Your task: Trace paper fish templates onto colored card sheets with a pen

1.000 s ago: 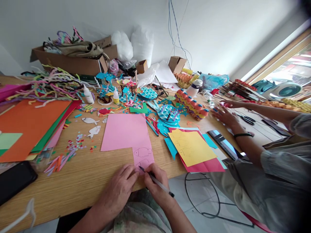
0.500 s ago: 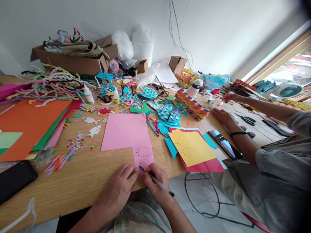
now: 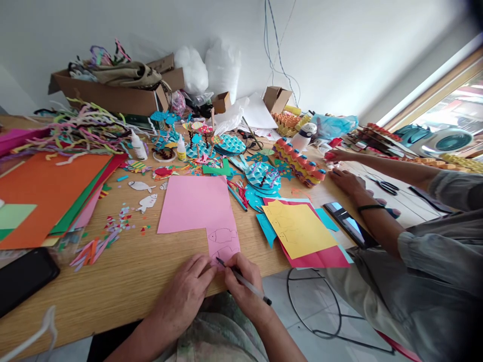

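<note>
An L-shaped sheet of pink paper [image 3: 196,203] lies at the front of the table, its narrow strip reaching down to my hands. Two fish outlines are drawn on that strip, the lower one partly covered. My right hand [image 3: 244,279] grips a pen [image 3: 249,285], whose tip rests on the lower fish. Beside it, my left hand [image 3: 194,281] lies on the table with its fingers stretched toward the strip's bottom corner, the fingertips touching the paper. White paper fish [image 3: 146,202] lie to the left of the sheet.
Yellow paper [image 3: 302,229] with pencilled lines tops a stack at right, near a phone [image 3: 349,223]. Coloured sheets [image 3: 49,191] and a black phone [image 3: 28,279] lie left. Glue bottles [image 3: 139,146] and egg-carton crafts [image 3: 298,163] stand behind. A co-worker's hands [image 3: 345,178] are at right.
The co-worker's farther hand has moved left and down toward the table items. My hands and the pen look nearly unchanged.
</note>
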{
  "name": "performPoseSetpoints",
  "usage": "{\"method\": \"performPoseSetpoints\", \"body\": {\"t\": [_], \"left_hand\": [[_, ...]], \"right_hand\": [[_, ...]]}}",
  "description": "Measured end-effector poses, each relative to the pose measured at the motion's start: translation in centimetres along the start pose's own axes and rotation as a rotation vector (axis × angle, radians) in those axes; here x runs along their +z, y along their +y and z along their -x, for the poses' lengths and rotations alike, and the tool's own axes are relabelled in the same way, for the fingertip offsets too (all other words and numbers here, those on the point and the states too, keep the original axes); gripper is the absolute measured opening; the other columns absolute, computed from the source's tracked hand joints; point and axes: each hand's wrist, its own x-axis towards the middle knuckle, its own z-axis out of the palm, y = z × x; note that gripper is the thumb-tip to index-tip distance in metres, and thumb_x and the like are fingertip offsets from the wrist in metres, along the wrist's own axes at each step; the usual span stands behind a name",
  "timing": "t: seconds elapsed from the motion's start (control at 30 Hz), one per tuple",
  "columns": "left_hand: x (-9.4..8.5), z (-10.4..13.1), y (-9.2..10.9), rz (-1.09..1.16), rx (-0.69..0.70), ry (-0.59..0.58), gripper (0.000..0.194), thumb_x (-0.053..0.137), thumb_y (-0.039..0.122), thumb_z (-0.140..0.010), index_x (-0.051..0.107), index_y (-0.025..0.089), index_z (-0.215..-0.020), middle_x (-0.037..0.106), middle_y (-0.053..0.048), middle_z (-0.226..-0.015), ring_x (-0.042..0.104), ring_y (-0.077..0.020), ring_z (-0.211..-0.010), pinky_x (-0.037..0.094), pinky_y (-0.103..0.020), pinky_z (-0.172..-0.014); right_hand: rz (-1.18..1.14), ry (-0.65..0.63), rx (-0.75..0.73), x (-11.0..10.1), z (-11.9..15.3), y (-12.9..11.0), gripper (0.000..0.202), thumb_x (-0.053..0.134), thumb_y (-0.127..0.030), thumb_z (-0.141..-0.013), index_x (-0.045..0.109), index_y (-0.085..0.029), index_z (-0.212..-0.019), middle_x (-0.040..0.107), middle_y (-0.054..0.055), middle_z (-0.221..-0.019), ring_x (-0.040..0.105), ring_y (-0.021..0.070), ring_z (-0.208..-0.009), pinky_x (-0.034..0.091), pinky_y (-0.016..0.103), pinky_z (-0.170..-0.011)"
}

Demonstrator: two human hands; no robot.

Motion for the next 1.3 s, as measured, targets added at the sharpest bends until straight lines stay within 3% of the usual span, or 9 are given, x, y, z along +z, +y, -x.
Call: {"method": "performPoseSetpoints", "body": {"t": [1.3], "left_hand": [[-0.09,0.00,0.03,0.004,-0.013,0.016,0.039,0.044,0.006,-0.082,0.051,0.022,-0.116,0.055,-0.006,-0.113,0.051,-0.0216,-0.107,0.046,-0.041,-0.092]], "right_hand": [[0.006,0.009,-0.006,0.04,-0.10,0.13,0.007,0.047,-0.015,-0.072,0.049,-0.019,-0.067,0.050,-0.004,-0.057,0.045,0.0098,-0.051,0.034,0.021,-0.050]]}}
